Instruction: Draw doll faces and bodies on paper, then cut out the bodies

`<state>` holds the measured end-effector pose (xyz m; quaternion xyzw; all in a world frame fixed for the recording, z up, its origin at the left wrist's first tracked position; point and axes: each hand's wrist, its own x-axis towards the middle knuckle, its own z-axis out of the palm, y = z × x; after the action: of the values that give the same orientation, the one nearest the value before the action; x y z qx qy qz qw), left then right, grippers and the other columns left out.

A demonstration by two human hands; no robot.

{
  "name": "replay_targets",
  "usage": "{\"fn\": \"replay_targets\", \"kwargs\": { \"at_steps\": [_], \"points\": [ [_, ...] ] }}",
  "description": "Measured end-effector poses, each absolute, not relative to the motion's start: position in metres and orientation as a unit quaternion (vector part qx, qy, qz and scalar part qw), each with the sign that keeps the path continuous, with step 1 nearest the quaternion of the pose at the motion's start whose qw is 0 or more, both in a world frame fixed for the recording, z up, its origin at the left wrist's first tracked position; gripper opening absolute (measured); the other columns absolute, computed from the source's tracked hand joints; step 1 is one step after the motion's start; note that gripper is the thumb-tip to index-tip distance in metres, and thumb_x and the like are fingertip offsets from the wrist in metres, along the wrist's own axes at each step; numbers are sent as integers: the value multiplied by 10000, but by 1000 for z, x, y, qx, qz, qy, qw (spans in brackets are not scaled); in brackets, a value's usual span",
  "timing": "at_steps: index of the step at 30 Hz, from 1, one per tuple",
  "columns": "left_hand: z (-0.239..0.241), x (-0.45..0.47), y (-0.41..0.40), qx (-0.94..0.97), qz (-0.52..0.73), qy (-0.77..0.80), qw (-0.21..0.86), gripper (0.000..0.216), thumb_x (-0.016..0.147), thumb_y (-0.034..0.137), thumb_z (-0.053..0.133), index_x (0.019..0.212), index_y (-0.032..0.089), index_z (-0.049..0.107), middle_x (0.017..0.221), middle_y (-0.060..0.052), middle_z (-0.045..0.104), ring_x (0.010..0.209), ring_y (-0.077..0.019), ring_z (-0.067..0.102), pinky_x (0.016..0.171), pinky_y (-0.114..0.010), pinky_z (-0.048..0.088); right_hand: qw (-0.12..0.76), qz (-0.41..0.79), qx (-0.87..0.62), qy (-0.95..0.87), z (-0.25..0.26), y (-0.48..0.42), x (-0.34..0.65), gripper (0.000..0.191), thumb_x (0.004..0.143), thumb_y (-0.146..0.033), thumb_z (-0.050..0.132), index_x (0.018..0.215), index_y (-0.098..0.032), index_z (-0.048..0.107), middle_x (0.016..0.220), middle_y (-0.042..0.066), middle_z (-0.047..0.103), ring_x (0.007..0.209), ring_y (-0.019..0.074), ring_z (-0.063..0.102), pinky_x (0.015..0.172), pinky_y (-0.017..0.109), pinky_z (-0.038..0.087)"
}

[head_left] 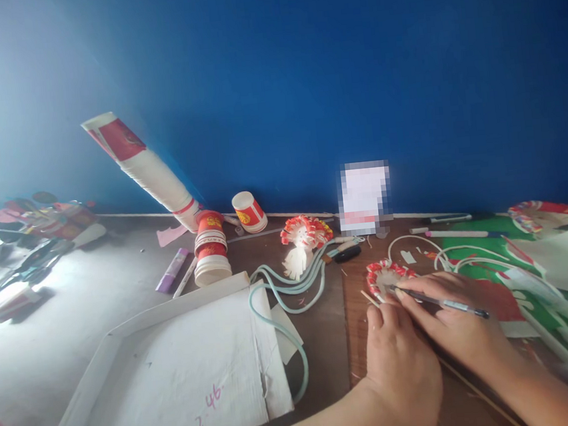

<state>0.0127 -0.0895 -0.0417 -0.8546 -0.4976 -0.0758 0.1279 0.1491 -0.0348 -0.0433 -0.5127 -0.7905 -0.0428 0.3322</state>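
Observation:
My right hand (454, 310) is closed around a black pen (443, 301), its tip over a red-and-white cut paper cup (385, 271) with a curled, fringed rim. My left hand (394, 343) is closed at the near edge of that cup piece, its fingertips pressed on it. A thin pale stick (370, 298) pokes out beside the left fingers. Part of the cup piece is hidden behind both hands. Farther back lies a similar fringed paper cup (306, 234), with white strips hanging toward me.
A large white cardboard piece (179, 377) covers the left front. Stacked paper cups (158, 181) lean on the blue wall, beside a single cup (250, 213). Pale blue cable (303, 358) loops across the middle. A green mat (481, 227) with paper scraps lies right; a purple glue box (172, 270) lies left.

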Motion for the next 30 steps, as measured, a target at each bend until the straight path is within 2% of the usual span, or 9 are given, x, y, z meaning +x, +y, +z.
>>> {"fn": "replay_targets", "kwargs": {
  "at_steps": [30],
  "points": [
    [-40, 13, -88, -854, -78, -498, 125, 480, 881, 250, 549, 1330, 102, 634, 1326, -174, 623, 1146, -294, 519, 970, -429, 421, 329, -60, -510, -793, -44, -35, 150, 137, 914, -300, 597, 864, -230, 704, 780, 39, 743, 732, 228, 661, 730, 374, 482]
  ]
}}
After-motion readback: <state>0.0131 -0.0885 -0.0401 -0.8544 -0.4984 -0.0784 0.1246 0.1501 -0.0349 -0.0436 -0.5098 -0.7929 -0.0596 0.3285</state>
